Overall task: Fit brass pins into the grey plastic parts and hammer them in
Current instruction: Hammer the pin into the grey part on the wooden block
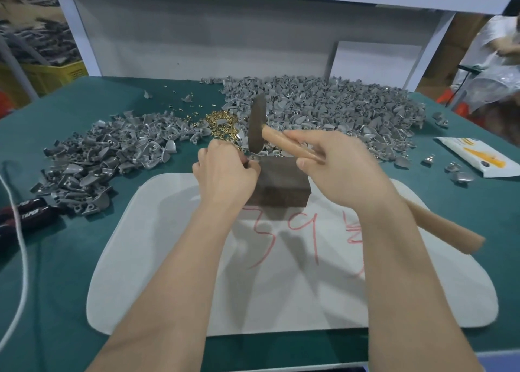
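On dark block [281,180], hammer [257,126] (wooden-handled), raised

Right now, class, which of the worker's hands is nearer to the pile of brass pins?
Left. The left hand sits just in front of the brass pins, pinching a small part at the block's edge. The right hand is farther right, gripping the hammer.

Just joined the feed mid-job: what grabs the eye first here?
The hammer, gripped by the right hand at centre, its head poised over a dark block where the left hand pinches a small part at the block's left edge. Behind, grey parts sprawl in heaps across the green table, with a bright cluster of brass pins between the heaps.
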Action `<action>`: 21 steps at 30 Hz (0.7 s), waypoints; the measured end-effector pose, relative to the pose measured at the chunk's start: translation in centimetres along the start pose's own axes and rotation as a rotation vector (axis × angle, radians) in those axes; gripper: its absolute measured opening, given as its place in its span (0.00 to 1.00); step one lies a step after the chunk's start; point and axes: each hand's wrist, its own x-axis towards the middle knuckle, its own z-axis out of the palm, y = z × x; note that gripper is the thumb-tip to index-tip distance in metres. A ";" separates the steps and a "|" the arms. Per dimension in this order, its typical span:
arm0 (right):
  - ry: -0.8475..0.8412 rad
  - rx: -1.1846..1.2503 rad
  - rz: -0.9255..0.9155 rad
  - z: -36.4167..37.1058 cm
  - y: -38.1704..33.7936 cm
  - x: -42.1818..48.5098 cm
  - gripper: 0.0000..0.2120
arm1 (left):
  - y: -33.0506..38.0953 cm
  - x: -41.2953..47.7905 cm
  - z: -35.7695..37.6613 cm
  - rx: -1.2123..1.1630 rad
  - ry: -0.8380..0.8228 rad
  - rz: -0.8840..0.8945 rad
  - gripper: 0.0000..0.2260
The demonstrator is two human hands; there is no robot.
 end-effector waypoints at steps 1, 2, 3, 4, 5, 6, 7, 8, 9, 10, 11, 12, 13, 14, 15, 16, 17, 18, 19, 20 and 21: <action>0.055 0.024 0.003 0.0 0.0 0.0 0.23 | 0.0 0.0 0.0 0.001 -0.001 0.001 0.08; 0.115 0.070 -0.002 -0.1 0.0 0.0 0.23 | 0.1 -0.1 -0.1 0.000 -0.001 -0.002 0.08; 0.170 0.124 -0.011 -0.2 0.0 0.0 0.23 | 0.1 -0.1 -0.1 -0.008 0.003 -0.011 0.10; 0.206 0.164 -0.019 -0.2 0.0 0.0 0.23 | 0.2 -0.1 -0.1 -0.019 0.007 -0.021 0.12; 0.217 0.179 -0.024 -0.3 0.0 0.0 0.23 | 0.3 -0.2 -0.2 -0.027 0.009 -0.026 0.14; 0.200 0.175 -0.026 -0.3 0.0 0.0 0.23 | 0.3 -0.2 -0.2 -0.028 0.009 -0.023 0.14; 0.165 0.157 -0.028 -0.2 0.0 0.1 0.23 | 0.2 -0.2 -0.2 -0.021 0.006 -0.010 0.13; 0.122 0.133 -0.028 0.0 0.1 0.1 0.23 | 0.2 -0.3 -0.2 -0.013 0.000 0.005 0.12; 0.086 0.114 -0.027 0.1 0.1 0.1 0.22 | 0.1 -0.2 -0.2 -0.010 -0.005 0.016 0.11; 0.069 0.108 -0.027 0.2 0.2 0.0 0.22 | 0.0 -0.2 -0.2 -0.012 -0.006 0.023 0.10; 0.068 0.115 -0.028 0.1 0.3 0.0 0.22 | -0.1 -0.1 -0.2 -0.018 -0.004 0.026 0.10; 0.080 0.126 -0.031 0.0 0.3 0.0 0.22 | 0.0 -0.1 -0.1 -0.026 0.001 0.024 0.10; 0.099 0.134 -0.033 -0.1 0.3 0.0 0.23 | 0.0 -0.1 -0.1 -0.036 0.007 0.018 0.10; 0.116 0.140 -0.034 -0.2 0.3 0.0 0.23 | 0.0 -0.1 -0.1 -0.043 0.011 0.013 0.10; 0.126 0.139 -0.037 -0.3 0.3 0.0 0.23 | 0.0 -0.1 0.0 -0.043 0.011 0.013 0.11; 0.127 0.134 -0.037 -0.1 0.2 0.0 0.24 | 0.0 -0.1 0.0 -0.036 0.008 0.018 0.11; 0.125 0.125 -0.043 0.1 0.0 0.0 0.25 | -0.1 -0.1 0.0 -0.028 0.000 0.024 0.10; 0.121 0.125 -0.055 0.5 -0.1 0.1 0.26 | -0.1 -0.1 0.0 -0.029 -0.009 0.025 0.08; 0.116 0.133 -0.063 0.9 -0.3 0.2 0.27 | -0.1 0.0 0.0 -0.036 -0.019 0.022 0.06; 0.113 0.132 -0.057 1.5 -0.4 0.4 0.27 | -0.1 0.0 0.0 -0.046 -0.031 0.020 0.05; 0.117 0.110 -0.030 2.0 -0.5 0.7 0.25 | 0.0 0.0 0.0 -0.052 -0.045 0.023 0.04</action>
